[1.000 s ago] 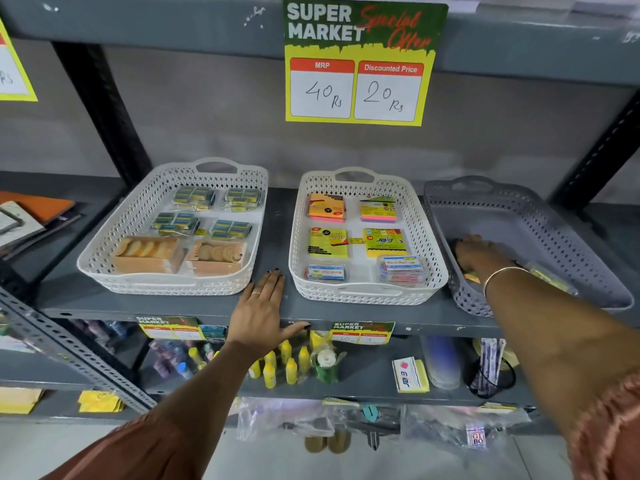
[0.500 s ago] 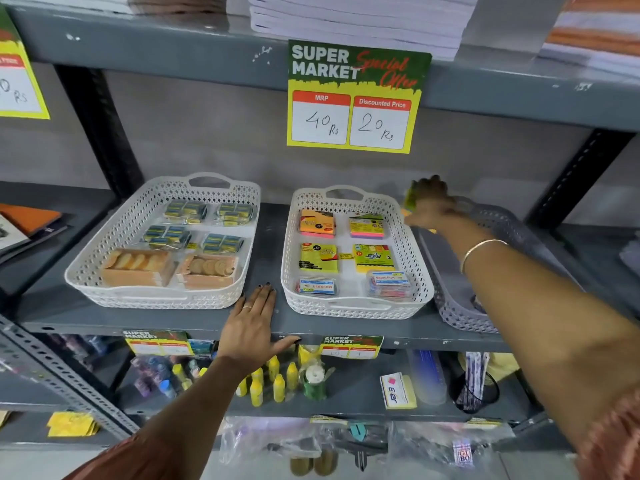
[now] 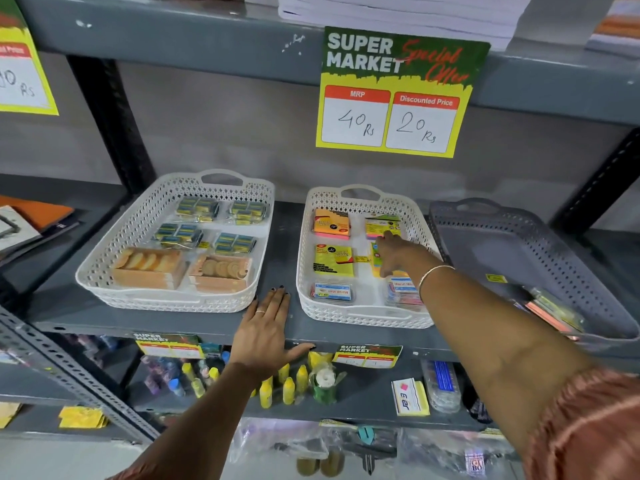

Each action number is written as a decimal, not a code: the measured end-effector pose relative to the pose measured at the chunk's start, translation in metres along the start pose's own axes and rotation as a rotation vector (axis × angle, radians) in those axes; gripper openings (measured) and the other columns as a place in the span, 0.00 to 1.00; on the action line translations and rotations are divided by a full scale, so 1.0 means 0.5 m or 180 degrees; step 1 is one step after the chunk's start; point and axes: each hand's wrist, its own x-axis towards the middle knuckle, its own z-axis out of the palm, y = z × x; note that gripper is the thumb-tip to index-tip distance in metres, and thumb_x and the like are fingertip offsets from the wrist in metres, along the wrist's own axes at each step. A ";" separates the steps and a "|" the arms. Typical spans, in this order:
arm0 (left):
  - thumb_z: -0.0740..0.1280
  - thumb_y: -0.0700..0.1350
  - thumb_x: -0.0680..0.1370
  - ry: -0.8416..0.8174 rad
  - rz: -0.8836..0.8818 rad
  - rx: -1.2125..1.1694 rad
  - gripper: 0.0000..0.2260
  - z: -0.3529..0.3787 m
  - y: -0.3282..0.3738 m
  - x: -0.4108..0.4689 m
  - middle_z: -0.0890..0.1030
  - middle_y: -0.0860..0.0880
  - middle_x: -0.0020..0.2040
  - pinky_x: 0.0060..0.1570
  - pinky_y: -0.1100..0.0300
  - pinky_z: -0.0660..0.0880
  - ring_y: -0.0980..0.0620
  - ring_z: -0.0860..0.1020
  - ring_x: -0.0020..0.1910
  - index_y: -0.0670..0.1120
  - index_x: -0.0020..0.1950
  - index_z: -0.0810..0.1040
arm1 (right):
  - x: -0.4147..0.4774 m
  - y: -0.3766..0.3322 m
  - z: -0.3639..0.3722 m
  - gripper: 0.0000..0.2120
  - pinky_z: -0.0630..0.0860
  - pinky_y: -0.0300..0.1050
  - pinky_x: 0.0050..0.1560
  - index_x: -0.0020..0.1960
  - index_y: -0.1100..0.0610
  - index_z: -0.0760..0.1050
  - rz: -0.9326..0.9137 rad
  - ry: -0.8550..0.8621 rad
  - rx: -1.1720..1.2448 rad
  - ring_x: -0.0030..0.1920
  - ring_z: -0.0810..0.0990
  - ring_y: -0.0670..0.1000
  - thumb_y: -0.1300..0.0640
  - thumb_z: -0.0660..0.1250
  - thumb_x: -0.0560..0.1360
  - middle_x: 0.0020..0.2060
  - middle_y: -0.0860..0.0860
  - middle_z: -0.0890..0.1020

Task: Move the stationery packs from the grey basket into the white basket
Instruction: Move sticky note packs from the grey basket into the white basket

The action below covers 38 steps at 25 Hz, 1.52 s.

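The white basket [image 3: 363,315] in the middle of the shelf holds several stationery packs in two columns. My right hand [image 3: 394,254] is down inside it on the right side, fingers closed on a yellow-green stationery pack [image 3: 374,259] that lies in the middle row. To the right stands the grey basket [image 3: 491,220], with a few packs [image 3: 554,311] left in its near corner, partly hidden behind my forearm. My left hand [image 3: 266,327] lies flat and open on the shelf between the two white baskets.
Another white basket [image 3: 166,301] on the left holds small blue-yellow boxes and wooden items. A price sign [image 3: 398,95] hangs from the shelf above. Glue bottles [image 3: 287,386] and other goods fill the shelf below. A black upright [image 3: 110,116] stands at back left.
My right hand lifted a pack out of the grey basket, carried it left over the white basket's far corner, and now has it down inside that basket. The left hand stayed put.
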 end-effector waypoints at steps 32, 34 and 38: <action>0.40 0.74 0.69 -0.0088 -0.0094 0.0006 0.47 -0.006 0.004 -0.002 0.73 0.41 0.66 0.64 0.46 0.68 0.44 0.71 0.65 0.38 0.67 0.68 | -0.183 0.271 0.143 0.24 0.66 0.52 0.70 0.73 0.64 0.63 0.2103 0.0224 0.0176 0.72 0.65 0.61 0.61 0.58 0.79 0.71 0.62 0.65; 0.39 0.74 0.69 -0.0053 -0.0087 0.0037 0.47 -0.005 0.003 -0.001 0.72 0.41 0.67 0.65 0.47 0.67 0.45 0.70 0.66 0.38 0.68 0.67 | -0.183 0.272 0.137 0.24 0.67 0.52 0.69 0.74 0.64 0.63 0.2027 0.0232 -0.0025 0.72 0.64 0.60 0.61 0.58 0.78 0.71 0.61 0.66; 0.38 0.75 0.68 -0.0012 -0.0070 0.0061 0.48 -0.003 0.002 -0.001 0.71 0.42 0.69 0.66 0.48 0.65 0.45 0.68 0.68 0.39 0.69 0.66 | -0.186 0.261 0.100 0.24 0.73 0.50 0.63 0.67 0.60 0.71 0.1891 0.0148 0.0099 0.68 0.72 0.58 0.59 0.67 0.72 0.66 0.57 0.75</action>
